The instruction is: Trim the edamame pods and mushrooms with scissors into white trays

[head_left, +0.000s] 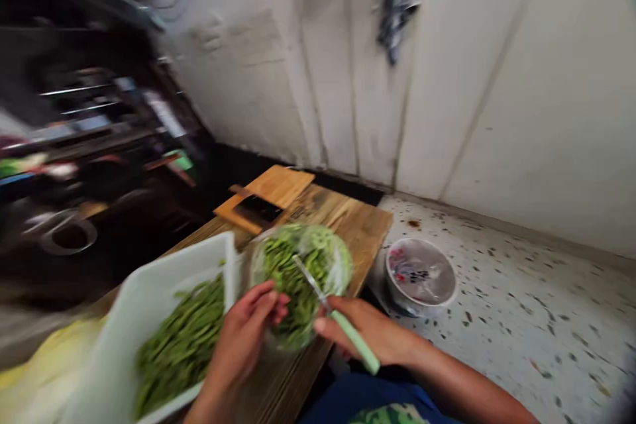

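My right hand is closed round a small knife with a pale green handle. Its narrow metal blade slants up and left over a clear plastic-lined bowl of cut green vegetable pieces. At the bowl's near left side, my left hand has its fingers curled and pressed together. Whatever they may hold is too blurred to make out. Left of that hand stands a deep white plastic tub, with many green pods or bean-like pieces in it.
The wooden table bears a wooden board with a dark phone-like slab by it. A lined bucket stands on the speckled floor at right. Pale leafy vegetables lie at lower left, before a blurred, cluttered shelf.
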A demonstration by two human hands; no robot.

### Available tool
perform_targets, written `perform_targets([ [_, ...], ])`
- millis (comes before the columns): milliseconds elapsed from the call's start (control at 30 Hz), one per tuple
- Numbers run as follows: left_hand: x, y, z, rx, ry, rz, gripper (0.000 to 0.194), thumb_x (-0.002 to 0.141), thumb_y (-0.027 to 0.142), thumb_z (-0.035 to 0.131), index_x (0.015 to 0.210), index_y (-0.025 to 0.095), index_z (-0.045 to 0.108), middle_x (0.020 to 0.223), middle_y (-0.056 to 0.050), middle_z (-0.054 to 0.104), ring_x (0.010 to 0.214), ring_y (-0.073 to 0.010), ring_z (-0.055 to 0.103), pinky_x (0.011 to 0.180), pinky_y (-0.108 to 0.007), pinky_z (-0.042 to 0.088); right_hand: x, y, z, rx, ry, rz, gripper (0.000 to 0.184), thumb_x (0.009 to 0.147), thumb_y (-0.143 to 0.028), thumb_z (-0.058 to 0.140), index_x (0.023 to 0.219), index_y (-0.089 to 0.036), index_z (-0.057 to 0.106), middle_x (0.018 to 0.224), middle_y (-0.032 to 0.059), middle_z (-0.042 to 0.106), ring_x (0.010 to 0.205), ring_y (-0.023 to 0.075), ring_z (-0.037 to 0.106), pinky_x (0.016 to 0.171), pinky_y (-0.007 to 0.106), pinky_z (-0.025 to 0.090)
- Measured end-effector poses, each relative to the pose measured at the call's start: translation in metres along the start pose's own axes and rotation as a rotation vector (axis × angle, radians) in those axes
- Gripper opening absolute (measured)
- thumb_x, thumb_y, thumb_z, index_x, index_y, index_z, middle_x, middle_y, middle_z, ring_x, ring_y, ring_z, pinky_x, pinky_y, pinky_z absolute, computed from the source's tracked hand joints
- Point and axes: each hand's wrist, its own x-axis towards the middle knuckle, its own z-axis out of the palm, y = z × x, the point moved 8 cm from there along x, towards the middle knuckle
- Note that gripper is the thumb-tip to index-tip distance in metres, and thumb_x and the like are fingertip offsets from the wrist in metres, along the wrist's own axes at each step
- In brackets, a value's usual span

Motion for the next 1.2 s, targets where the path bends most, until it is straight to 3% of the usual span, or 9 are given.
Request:
perform_targets([
  [33,-0.005,-0.003,-0.012,-0.023,0.004,-0.028,0.058,0.056,0.046,0.090,0.096,0.011,0.066,0.076,-0.005,0.071,0.060,-0.0147,0.062,0.056,-0.027,0.050,0.004,-0.001,0.001,-0.029,-0.009,-0.012,0.043,0.100,-0.057,0.045,0.094,-0.016,0.058,0.073,-0.0012,0.057,0.062,0.0103,0.054,0.054,0.019,0.040],
  [100,-0.010,-0.005,-0.017,-0.074,-0.036,-0.046,0.058,0.052,0.047,0.091,0.092,0.013,0.065,0.069,-0.003,0.070,0.056,-0.0130,0.060,0.054,-0.024,0.047,0.007,-0.006,0.003,-0.081,-0.032,-0.023,0.048,0.099,-0.062,0.041,0.095,-0.016,0.058,0.072,-0.0004,0.057,0.062,0.0113,0.054,0.055,0.020,0.041],
  [233,-0.009,-0.002,-0.017,-0.053,-0.038,0.023,0.048,0.058,0.048,0.087,0.085,0.014,0.066,0.066,-0.001,0.069,0.054,-0.0109,0.057,0.052,-0.022,0.043,0.005,-0.017,0.011,-0.171,-0.067,-0.025,0.053,0.097,-0.066,0.042,0.093,-0.016,0.058,0.074,0.0012,0.058,0.064,0.0131,0.054,0.057,0.022,0.041],
  [500,-0.015,-0.004,-0.029,0.132,-0.036,0.075,0.041,0.064,0.042,0.080,0.092,0.012,0.077,0.059,0.001,0.063,0.052,-0.0105,0.048,0.053,-0.024,0.037,0.008,-0.021,0.022,-0.255,-0.116,-0.022,0.048,0.097,-0.061,0.045,0.087,-0.016,0.058,0.067,-0.0029,0.050,0.060,0.0107,0.046,0.056,0.022,0.036],
  [667,-0.016,0.005,-0.030,0.236,-0.049,0.127,0.031,0.066,0.039,0.077,0.086,0.015,0.079,0.074,-0.004,0.072,0.065,-0.0158,0.057,0.063,-0.026,0.043,0.009,-0.023,0.018,-0.304,-0.132,-0.043,0.047,0.097,-0.060,0.045,0.085,-0.016,0.058,0.072,-0.0014,0.053,0.064,0.0113,0.046,0.059,0.023,0.037],
  [800,-0.017,0.009,-0.028,0.254,-0.079,0.138,0.028,0.066,0.037,0.075,0.082,0.014,0.077,0.075,-0.004,0.071,0.067,-0.0148,0.057,0.065,-0.025,0.043,0.008,-0.023,0.016,-0.316,-0.145,-0.059,0.045,0.098,-0.058,0.046,0.086,-0.016,0.058,0.075,-0.0005,0.055,0.067,0.0120,0.048,0.061,0.023,0.038],
  [1033,-0.013,-0.002,-0.024,-0.002,-0.070,-0.017,0.038,0.055,0.040,0.083,0.077,0.015,0.066,0.051,0.008,0.049,0.048,-0.0066,0.037,0.048,-0.020,0.028,0.013,-0.013,0.020,-0.214,-0.154,0.004,0.048,0.093,-0.061,0.053,0.071,-0.019,0.047,0.057,-0.0050,0.044,0.051,0.0089,0.042,0.048,0.020,0.032],
  [1133,-0.015,-0.002,-0.030,-0.065,-0.018,-0.031,0.049,0.047,0.044,0.089,0.076,0.016,0.062,0.053,0.008,0.051,0.048,-0.0062,0.040,0.048,-0.019,0.030,0.019,-0.005,0.028,-0.115,-0.140,0.068,0.051,0.090,-0.065,0.056,0.072,-0.018,0.052,0.053,-0.0057,0.045,0.045,0.0078,0.042,0.043,0.019,0.030],
  [1200,-0.018,-0.003,-0.025,-0.041,-0.001,-0.049,0.055,0.043,0.049,0.091,0.076,0.015,0.063,0.057,0.006,0.054,0.051,-0.0074,0.044,0.048,-0.019,0.035,0.012,-0.006,0.026,-0.065,-0.153,0.054,0.052,0.090,-0.065,0.055,0.074,-0.017,0.058,0.051,-0.0058,0.047,0.044,0.0083,0.044,0.043,0.018,0.032],
])
